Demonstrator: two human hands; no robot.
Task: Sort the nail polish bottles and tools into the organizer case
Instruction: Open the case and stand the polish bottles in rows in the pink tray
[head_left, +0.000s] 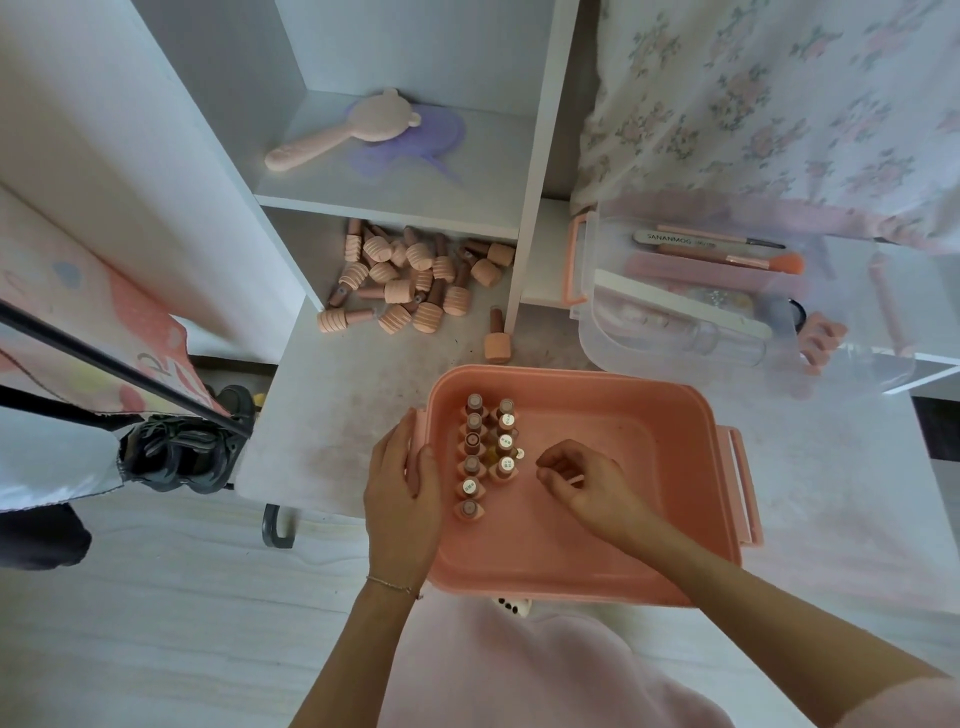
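A pink organizer case (675, 415) stands open on the low white table. Two rows of upright nail polish bottles (485, 452) fill its left side. My left hand (402, 499) grips the case's left rim, thumb inside the wall. My right hand (582, 483) hovers inside the case just right of the rows, fingers loosely curled, and nothing shows in it. A pile of several loose pink-capped bottles (410, 280) lies under the shelf, with one single bottle (497, 338) apart near the shelf post.
A clear tray (587, 332) with brushes, a file and other tools sits at the right rear, a pink toe separator (821, 343) beside it. A pink hand mirror (337, 132) lies on the white shelf. Floral fabric hangs at top right. Shoes sit at the left.
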